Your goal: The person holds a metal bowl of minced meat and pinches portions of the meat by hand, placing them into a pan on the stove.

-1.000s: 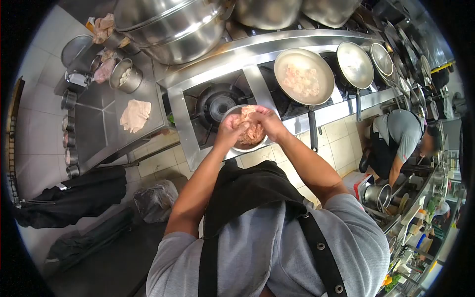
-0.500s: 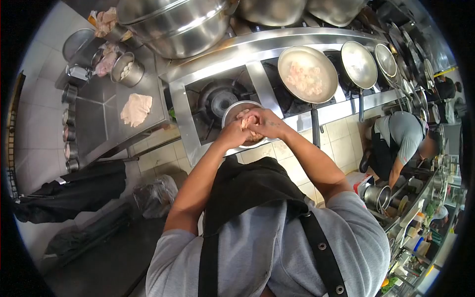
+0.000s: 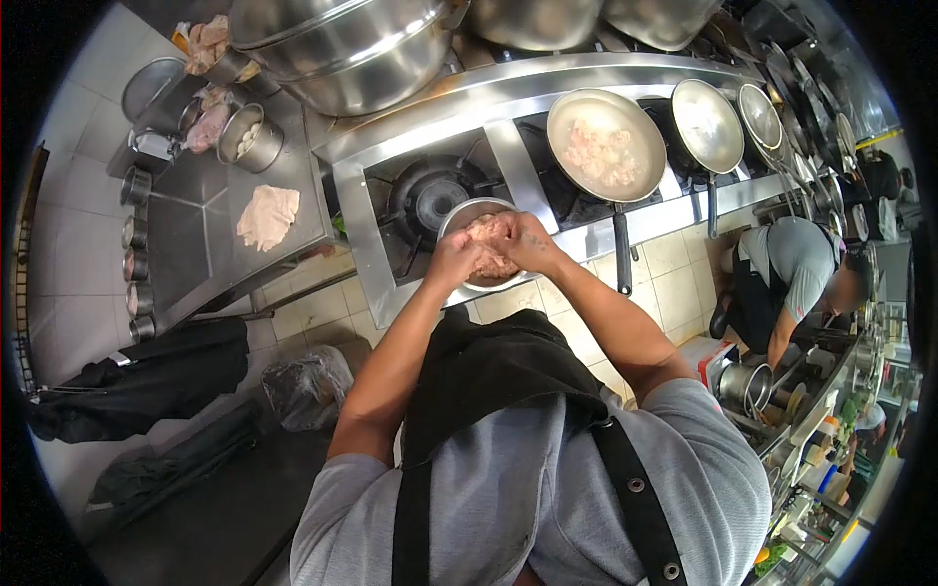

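A round metal bowl (image 3: 451,223) sits at the front edge of the stove, beside a burner. Pinkish raw meat (image 3: 494,264) fills part of it. My left hand (image 3: 453,258) is over the bowl's left side, its fingers closed on the meat. From the right, my right hand (image 3: 529,244) reaches over the rim, and its fingers grip the same meat. Both hands are close together with meat between them. A pan (image 3: 633,117) with pale pink pieces lies to the right on the stove.
Large steel pots (image 3: 362,68) stand at the back. A flat piece of pale meat (image 3: 268,217) lies on the left counter near a pot of white round items (image 3: 251,140). Black pan handles (image 3: 622,256) project forward. A co-worker (image 3: 793,264) bends at the right.
Over the last second the view has shifted slightly. Both hands have stayed over the bowl; they came together, then moved a little apart, showing more meat between them.
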`<action>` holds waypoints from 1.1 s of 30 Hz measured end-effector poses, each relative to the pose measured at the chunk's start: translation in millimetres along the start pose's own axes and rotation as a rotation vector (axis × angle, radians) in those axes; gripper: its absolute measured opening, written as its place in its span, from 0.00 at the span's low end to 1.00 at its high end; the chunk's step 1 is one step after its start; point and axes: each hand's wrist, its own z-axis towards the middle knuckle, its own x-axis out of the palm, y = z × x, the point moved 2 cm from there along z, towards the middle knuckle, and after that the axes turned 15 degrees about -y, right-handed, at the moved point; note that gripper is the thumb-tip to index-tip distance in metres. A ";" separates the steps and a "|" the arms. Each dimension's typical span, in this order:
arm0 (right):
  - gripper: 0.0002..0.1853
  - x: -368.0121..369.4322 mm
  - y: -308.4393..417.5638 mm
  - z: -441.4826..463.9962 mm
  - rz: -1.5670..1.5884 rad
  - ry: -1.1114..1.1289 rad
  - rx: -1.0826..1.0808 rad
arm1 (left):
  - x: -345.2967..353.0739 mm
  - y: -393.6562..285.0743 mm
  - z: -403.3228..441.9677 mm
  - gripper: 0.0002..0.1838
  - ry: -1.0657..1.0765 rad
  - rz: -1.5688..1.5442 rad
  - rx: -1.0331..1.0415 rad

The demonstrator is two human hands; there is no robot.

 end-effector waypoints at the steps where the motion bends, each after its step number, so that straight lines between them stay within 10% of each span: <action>1: 0.09 0.3 -1.8 0.0 0.056 -0.016 0.027 | 0.4 -3.7 -1.9 0.08 -0.008 0.022 -0.022; 10: 0.07 6.7 -11.8 -5.0 0.357 -0.014 0.369 | 4.4 40.7 25.6 0.10 -0.147 0.073 0.107; 19: 0.10 -5.7 -16.6 -7.3 -0.271 0.107 -0.299 | -2.7 -5.6 14.2 0.06 0.092 0.186 0.087; 33: 0.08 -6.6 -29.9 -11.4 -0.125 -0.065 0.032 | 8.1 -4.1 11.4 0.06 -0.216 0.031 0.258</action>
